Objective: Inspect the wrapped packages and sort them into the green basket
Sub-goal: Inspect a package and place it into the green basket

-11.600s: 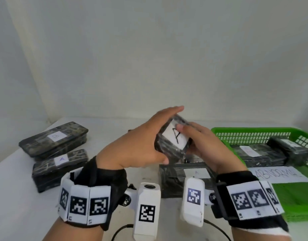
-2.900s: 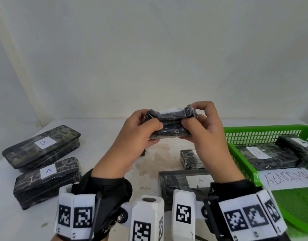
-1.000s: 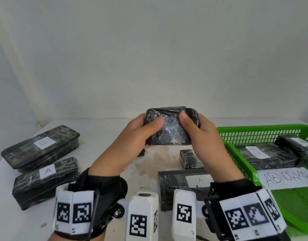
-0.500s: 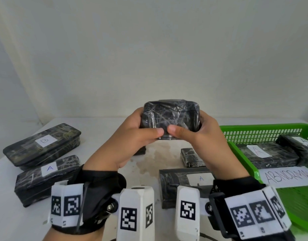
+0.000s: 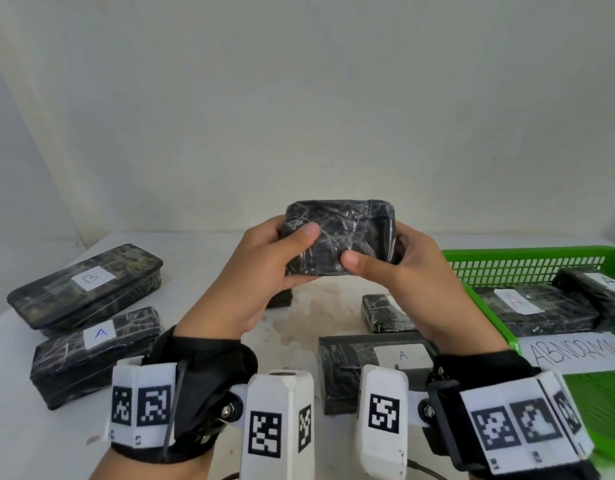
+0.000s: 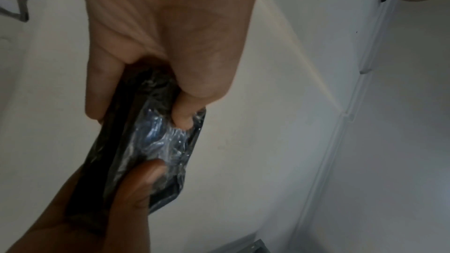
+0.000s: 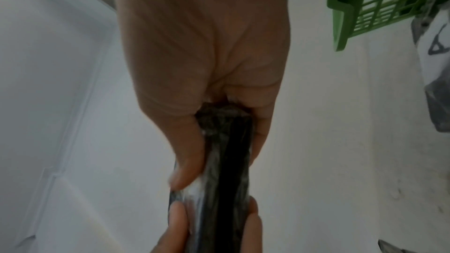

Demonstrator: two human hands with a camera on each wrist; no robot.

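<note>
Inspection is the step in hand: the left hand (image 5: pixel 264 268) and right hand (image 5: pixel 399 271) grip a wrapped package (image 5: pixel 339 237) between them, raised above the table (image 5: pixel 39 427). Next it probably goes into the green basket (image 5: pixel 528 263), just right of the right hand.

Left hand (image 5: pixel 261 271) and right hand (image 5: pixel 403 271) raised side by side — thumbs forward, fingers curled, gripping

Glossy crinkled plastic film wraps the black package (image 5: pixel 339 237).

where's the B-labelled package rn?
Head view, far left on the table: the B-labelled package lies just behind an A-labelled package, away from both hands.
</note>
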